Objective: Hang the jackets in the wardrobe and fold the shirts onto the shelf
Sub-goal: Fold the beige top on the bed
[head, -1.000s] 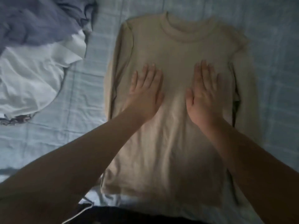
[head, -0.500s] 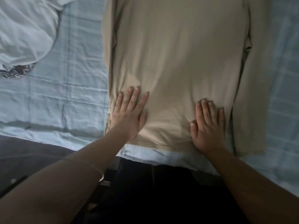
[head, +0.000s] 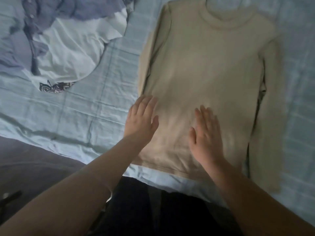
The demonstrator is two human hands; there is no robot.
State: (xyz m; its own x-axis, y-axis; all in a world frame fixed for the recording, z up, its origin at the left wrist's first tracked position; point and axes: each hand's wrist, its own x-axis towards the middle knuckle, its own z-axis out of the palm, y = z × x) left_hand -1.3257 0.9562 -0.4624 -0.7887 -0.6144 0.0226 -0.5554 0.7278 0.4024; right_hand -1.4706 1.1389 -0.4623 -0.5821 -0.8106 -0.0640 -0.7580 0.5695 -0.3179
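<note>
Left hand (head: 141, 118): flat, palm down, fingers straight and close together; it lies at the left edge of the beige shirt (head: 204, 68), low on the body, fingertips on the cloth. Right hand (head: 205, 133): flat as well, fingers straight and slightly spread, pressed on the lower middle of the shirt; both hands blurred, so whether they press hard or only skim the cloth I cannot tell; neither grips anything.

Shirt: face up on the pale blue sheet (head: 88, 116), collar far from the person, hem near the bed's edge; body lies smooth. Left sleeve (head: 149, 53) runs close along the body's side; right sleeve (head: 271, 116) lies just beside the body, cuff towards the hem; whether either is tucked under cannot be told.

Further out, top left: a white garment (head: 71, 53) and a blue-grey garment (head: 56, 12), both crumpled in 1 heap on the sheet, well apart from the shirt.

Progress, as a judgement: early; step in hand looks like smoothing shirt 1 before folding; no fold across the body made yet; at least 2 more garments untouched; wardrobe, shelf and hangers not in view, so nothing hung or shelved can be confirmed.
</note>
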